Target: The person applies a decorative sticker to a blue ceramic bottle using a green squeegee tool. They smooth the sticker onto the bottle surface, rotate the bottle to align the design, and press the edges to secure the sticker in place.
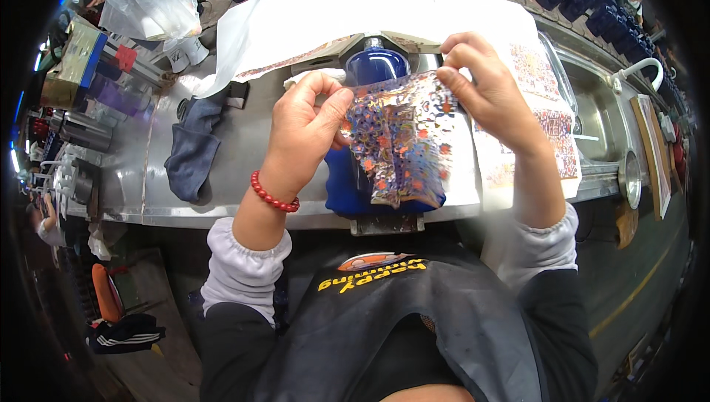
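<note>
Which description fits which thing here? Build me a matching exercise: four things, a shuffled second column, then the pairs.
1. patterned film
2. cloth
3. bead bracelet
4. faucet

A. white and curved, by the sink
B. red, round the left wrist
C. held between the left grip and the right grip
D. dark, lying on the metal counter

Pairs: 1-C, 2-D, 3-B, 4-A

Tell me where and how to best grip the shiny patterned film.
Probably pinch the shiny patterned film near opposite ends of its upper edge, from both sides, as the left hand and right hand do; it looks thin and rippled, its lower edge unheld.
</note>
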`<action>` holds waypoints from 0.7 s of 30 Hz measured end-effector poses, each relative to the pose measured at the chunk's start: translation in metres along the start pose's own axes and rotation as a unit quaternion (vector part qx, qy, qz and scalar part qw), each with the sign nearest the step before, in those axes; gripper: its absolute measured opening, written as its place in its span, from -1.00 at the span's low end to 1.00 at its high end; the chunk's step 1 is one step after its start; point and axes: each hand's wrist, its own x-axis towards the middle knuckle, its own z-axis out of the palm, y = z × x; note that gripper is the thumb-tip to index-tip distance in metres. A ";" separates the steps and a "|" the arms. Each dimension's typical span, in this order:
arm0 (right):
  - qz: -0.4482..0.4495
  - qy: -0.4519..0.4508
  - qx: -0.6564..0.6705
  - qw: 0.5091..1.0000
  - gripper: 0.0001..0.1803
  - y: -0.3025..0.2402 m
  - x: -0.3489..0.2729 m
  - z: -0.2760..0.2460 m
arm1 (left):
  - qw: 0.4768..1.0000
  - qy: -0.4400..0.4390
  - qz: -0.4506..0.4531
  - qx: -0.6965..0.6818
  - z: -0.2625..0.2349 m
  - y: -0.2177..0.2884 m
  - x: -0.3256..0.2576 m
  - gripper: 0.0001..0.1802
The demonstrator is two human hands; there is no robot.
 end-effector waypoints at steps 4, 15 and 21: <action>0.001 0.023 0.002 1.000 -0.75 0.023 0.002 0.028 | 0.998 -0.007 0.053 0.022 -0.010 -0.021 0.021 -0.81; 0.042 0.058 -0.028 0.997 -0.90 0.021 0.018 0.041 | 0.996 -0.048 0.071 -0.022 -0.021 -0.040 0.053 -0.80; 0.008 0.082 -0.056 0.995 -0.56 -0.034 -0.038 0.038 | 0.996 0.024 0.046 -0.075 -0.017 -0.049 0.028 -0.50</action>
